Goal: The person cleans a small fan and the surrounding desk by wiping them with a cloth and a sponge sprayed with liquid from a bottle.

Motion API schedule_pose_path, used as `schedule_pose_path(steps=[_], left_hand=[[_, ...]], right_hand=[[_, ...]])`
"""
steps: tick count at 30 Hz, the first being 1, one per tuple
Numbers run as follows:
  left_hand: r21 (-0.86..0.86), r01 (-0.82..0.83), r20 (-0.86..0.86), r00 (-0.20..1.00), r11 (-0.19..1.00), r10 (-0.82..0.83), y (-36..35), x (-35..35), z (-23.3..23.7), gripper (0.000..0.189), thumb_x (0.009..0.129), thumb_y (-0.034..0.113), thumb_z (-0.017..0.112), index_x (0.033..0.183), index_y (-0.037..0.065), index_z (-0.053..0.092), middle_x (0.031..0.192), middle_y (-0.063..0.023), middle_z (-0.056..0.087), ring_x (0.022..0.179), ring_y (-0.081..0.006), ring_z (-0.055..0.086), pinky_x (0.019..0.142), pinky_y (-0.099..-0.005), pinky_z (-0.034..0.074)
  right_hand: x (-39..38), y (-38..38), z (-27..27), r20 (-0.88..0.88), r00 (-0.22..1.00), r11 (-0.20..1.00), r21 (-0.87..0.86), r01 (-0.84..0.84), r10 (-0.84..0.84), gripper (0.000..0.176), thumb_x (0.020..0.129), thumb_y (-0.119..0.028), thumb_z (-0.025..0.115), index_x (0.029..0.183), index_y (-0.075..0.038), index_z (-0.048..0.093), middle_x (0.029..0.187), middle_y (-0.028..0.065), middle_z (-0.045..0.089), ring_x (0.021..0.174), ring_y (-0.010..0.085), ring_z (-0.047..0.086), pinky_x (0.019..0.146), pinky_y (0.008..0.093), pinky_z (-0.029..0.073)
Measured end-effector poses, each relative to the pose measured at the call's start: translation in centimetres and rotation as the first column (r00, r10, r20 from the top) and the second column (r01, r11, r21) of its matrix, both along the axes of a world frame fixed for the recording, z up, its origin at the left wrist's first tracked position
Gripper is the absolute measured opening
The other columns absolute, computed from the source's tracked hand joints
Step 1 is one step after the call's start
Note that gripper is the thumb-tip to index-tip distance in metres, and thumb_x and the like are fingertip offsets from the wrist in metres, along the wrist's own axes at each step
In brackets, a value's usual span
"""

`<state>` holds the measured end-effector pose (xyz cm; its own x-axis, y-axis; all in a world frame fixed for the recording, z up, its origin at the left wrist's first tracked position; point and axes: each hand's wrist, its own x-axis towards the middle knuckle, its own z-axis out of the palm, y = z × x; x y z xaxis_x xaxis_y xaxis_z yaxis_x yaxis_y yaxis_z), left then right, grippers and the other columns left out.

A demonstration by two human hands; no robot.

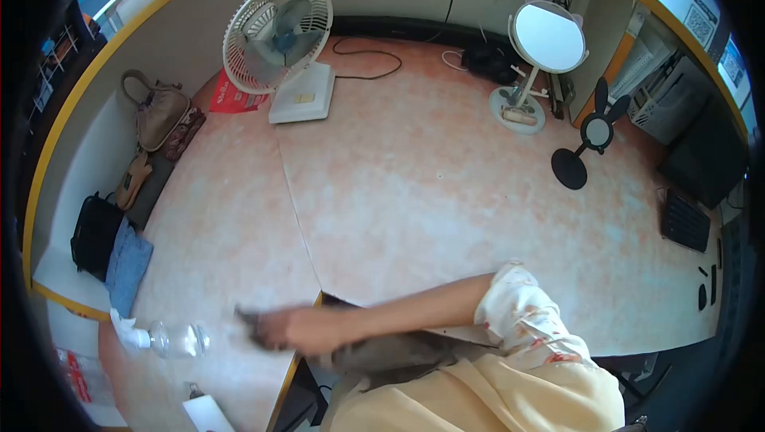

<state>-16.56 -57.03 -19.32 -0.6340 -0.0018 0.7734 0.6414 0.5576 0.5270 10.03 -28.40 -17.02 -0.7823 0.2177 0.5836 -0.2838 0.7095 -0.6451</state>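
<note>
My right hand (pixel 315 330) reaches to the left across the front of the desk (pixel 398 217), its white patterned sleeve (pixel 526 312) at the right. The fingers are closed around a small dark thing (pixel 252 325), smeared by motion, that I cannot make out. Beyond the fingertips, a clear bottle with a white spray head (pixel 179 341) lies on its side. Nearer to me is a white flat object (pixel 207 414), partly cut off by the frame. Grey-brown material (pixel 414 355) shows under my forearm. My left hand is out of sight.
A white fan (pixel 279 41) stands at the back left. Along the left wall lie a brown handbag (pixel 159 113), a black bag (pixel 96 231) and a blue cloth (pixel 129 261). A round mirror (pixel 548 37), a black rabbit-eared stand (pixel 596 131) and a keyboard (pixel 685 221) are at the right.
</note>
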Motion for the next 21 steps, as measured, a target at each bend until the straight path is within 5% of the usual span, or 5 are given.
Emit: schedule_pose_path(steps=[7,11,12,16,21], left_hand=[[0.332,0.039,0.255,0.958,0.943,-0.129,1.4,3.3,3.1,0.041,0.092,0.030,0.060,0.115,-0.004,0.056,0.100,-0.0196,0.060,0.089,-0.0293,0.058,0.080,-0.0401,0.047],[0.373,0.091,0.243,0.951,0.923,-0.191,1.6,3.7,3.0,0.032,0.096,0.024,0.056,0.112,-0.003,0.056,0.103,-0.0184,0.060,0.091,-0.0272,0.058,0.082,-0.0378,0.047],[0.382,0.113,0.214,0.955,0.917,-0.206,1.7,3.9,3.0,0.032,0.097,0.025,0.055,0.113,-0.003,0.056,0.103,-0.0178,0.060,0.091,-0.0264,0.057,0.081,-0.0374,0.047],[0.414,0.130,0.246,0.937,0.901,-0.248,2.1,4.8,3.6,0.031,0.098,0.025,0.054,0.115,0.000,0.054,0.106,-0.0136,0.059,0.093,-0.0224,0.057,0.081,-0.0340,0.047],[0.446,0.138,0.252,0.929,0.884,-0.271,2.7,5.4,4.1,0.030,0.097,0.023,0.052,0.117,0.000,0.053,0.110,-0.0131,0.058,0.094,-0.0226,0.057,0.082,-0.0337,0.048]], right_hand=[[3.0,-6.6,6.0,-0.070,0.966,0.798,-0.551,-0.246,0.249,0.025,0.076,0.001,0.052,0.099,-0.001,0.060,0.096,0.0172,0.059,0.096,0.0328,0.059,0.083,0.0381,0.047],[13.6,1.4,13.7,0.372,0.815,0.559,-0.596,0.576,-0.444,0.027,0.080,-0.010,0.053,0.105,-0.004,0.063,0.088,0.0079,0.064,0.082,0.0145,0.059,0.074,0.0297,0.048],[15.5,4.2,13.2,-0.018,0.764,0.622,-0.593,0.511,-0.645,0.025,0.079,-0.011,0.053,0.101,-0.004,0.064,0.088,0.0041,0.063,0.083,0.0127,0.058,0.074,0.0282,0.047],[25.6,13.1,14.6,0.109,0.425,0.426,-0.016,0.905,-0.899,0.036,0.087,-0.022,0.054,0.118,-0.005,0.059,0.111,0.0116,0.062,0.104,0.0239,0.057,0.090,0.0330,0.043],[28.6,16.9,5.9,0.218,-0.167,0.022,0.666,0.745,-0.962,0.070,0.090,-0.055,0.050,0.144,-0.013,0.037,0.149,0.0223,0.031,0.140,0.0401,0.023,0.108,0.0585,0.022]])
